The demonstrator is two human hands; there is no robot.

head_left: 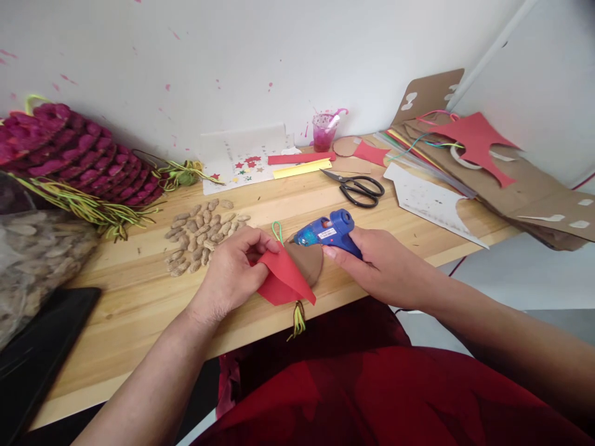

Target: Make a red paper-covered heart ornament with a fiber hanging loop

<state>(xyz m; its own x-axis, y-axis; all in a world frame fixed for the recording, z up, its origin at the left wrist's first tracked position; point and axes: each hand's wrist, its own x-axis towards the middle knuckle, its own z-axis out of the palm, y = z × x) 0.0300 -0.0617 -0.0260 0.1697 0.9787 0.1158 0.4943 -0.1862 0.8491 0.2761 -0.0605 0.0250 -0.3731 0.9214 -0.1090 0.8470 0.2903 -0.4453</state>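
My left hand (239,269) pinches the upper edge of a folded piece of red paper (286,279) near the table's front edge. Behind the red paper lies a brown cardboard piece (307,263) with a rounded edge. A green loop (277,230) sticks up at its top, and a yellow-green and brown tassel (298,319) hangs below over the table edge. My right hand (381,263) is wrapped round a blue glue gun (332,232). The gun's nozzle points left, at the cardboard's upper edge beside the green loop; whether they touch I cannot tell.
Peanuts (202,232) are spread left of centre, near a bag of peanuts (37,260) and a magenta woven piece (88,155). Black scissors (357,188), yellow strip (302,169), star sheet (244,158) and pink cup (324,131) stand behind. Cardboard (520,186) fills the right.
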